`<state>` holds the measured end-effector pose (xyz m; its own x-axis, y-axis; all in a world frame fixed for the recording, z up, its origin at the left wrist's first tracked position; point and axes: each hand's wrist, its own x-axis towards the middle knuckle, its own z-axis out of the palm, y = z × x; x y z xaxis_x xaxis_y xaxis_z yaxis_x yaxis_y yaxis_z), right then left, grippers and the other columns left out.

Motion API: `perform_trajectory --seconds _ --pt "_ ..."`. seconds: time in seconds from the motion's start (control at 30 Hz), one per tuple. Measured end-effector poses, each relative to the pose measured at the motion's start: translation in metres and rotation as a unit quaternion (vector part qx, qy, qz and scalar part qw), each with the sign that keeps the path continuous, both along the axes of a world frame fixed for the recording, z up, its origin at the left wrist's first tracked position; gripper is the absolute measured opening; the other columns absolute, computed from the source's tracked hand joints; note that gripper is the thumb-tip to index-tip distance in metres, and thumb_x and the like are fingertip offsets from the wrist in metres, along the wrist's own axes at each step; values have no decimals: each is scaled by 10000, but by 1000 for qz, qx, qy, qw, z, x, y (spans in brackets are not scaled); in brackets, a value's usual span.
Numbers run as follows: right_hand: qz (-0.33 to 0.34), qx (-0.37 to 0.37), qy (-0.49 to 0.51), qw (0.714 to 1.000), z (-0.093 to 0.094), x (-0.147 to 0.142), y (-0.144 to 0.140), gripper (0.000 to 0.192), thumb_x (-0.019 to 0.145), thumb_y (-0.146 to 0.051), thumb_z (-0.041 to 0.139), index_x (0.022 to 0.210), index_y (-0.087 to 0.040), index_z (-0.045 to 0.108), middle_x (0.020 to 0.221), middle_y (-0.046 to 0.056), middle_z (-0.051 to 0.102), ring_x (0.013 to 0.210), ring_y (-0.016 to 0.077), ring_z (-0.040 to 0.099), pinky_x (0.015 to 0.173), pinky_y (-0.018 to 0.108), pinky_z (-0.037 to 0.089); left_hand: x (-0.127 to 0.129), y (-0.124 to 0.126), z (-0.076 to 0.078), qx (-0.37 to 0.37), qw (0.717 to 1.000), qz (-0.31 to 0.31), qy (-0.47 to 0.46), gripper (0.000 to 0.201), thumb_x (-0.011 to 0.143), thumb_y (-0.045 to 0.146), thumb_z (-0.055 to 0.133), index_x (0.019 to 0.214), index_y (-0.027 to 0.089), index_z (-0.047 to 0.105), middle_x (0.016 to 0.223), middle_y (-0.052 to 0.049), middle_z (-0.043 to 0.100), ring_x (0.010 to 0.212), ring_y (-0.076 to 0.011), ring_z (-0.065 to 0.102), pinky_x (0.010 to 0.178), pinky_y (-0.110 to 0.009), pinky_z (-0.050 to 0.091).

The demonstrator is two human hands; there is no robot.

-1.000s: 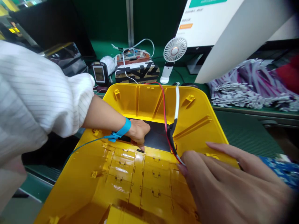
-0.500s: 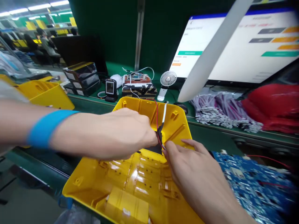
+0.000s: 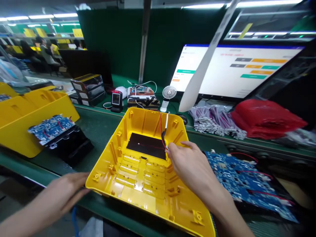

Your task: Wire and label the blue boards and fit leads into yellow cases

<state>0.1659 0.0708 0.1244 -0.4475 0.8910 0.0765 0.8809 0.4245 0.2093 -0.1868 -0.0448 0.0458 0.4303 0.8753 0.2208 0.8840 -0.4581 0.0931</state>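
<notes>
The yellow housing point(image 3: 145, 171) lies open-side up on the bench point(image 3: 98, 126). Right hand point(image 3: 190, 168) pinches the wire bundle point(image 3: 164, 136); left hand point(image 3: 63, 194), open, steadies the near corner. Guide the wires gently, without tugging.

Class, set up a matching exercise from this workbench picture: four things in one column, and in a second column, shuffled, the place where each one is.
Things
1. right hand
2. left hand
3. small white fan
4. blue circuit board

Places
A. at the near left corner of the yellow housing
B. on the bench to the right of the housing
C. at the red and black wires inside the housing
D. behind the housing, in front of the monitor

Pairs: 1-C, 2-A, 3-D, 4-B
</notes>
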Motion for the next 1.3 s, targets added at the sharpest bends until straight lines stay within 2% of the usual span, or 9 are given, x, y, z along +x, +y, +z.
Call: perform_trajectory --seconds 0.07,0.17,0.4,0.53,0.63,0.9,1.03,1.2,1.3 --pt "-11 -17 5 1000 2 -1 -1 274 971 -204 335 831 -158 567 624 47 655 625 183 627 949 376 354 7 -11 -33 15 999 -39 34 365 868 427 552 1169 225 597 1112 -41 686 1000 -201 659 840 -259 547" --pt "-26 -39 31 998 4 -1 -2 279 981 -219 323 845 -161 559 696 46 677 680 176 637 963 364 348 13 -17 -53 2 996 -70 48 496 875 400 552 1317 189 480 1240 -80 624 1128 -238 597 1030 -375 450" --pt "-24 -67 -1 997 12 -1 1 267 980 -237 344 858 -161 569 757 61 682 762 194 647 878 341 388 -3 -6 -58 -80 990 -118 5 584 898 370 516 1424 187 338 1369 -110 517 1283 -259 465 1135 -485 297" --pt "-25 -119 -48 991 42 -6 17 210 943 -239 416 843 -175 590 788 69 671 699 185 632 578 257 353 -2 -2 -66 -84 987 -129 -39 614 881 353 540 1436 196 329 1404 -123 476 1318 -277 420 1093 -454 372" --pt "-25 -99 -13 995 72 -8 36 247 942 -222 397 790 -167 583 757 52 658 637 141 603 559 241 336 9 1 -58 -98 982 -143 -78 590 874 347 548 1421 219 365 1406 -106 474 1319 -279 416 1059 -435 417" --pt "-22 -62 131 989 127 -11 70 332 952 -267 359 711 -173 567 678 25 676 654 138 615 619 251 399 67 8 -35 -126 968 -183 -114 550 852 479 562 1312 181 515 1383 -110 492 1282 -223 462 1062 -337 403" --pt "-39 -61 143 987 133 -14 69 317 946 -268 360 716 -176 559 670 22 676 648 142 619 620 254 401 119 22 -62 -129 947 -262 -133 500 885 458 530 1273 144 543 1373 -155 493 1271 -230 474 1092 -336 354" --pt "-33 -57 108 992 128 -17 58 331 941 -279 345 681 -187 527 662 14 668 634 146 615 613 260 382 179 43 -99 -142 899 -359 -208 345 975 284 372 1258 181 540 1358 -74 536 1294 -133 444 1096 -230 329" --pt "-37 -57 91 994 119 -14 49 330 938 -275 338 668 -195 510 656 14 659 635 155 615 612 265 372 183 47 -106 -116 911 -300 -257 351 921 345 481 1215 175 571 1278 -52 606 1253 -140 498 1089 -239 358"
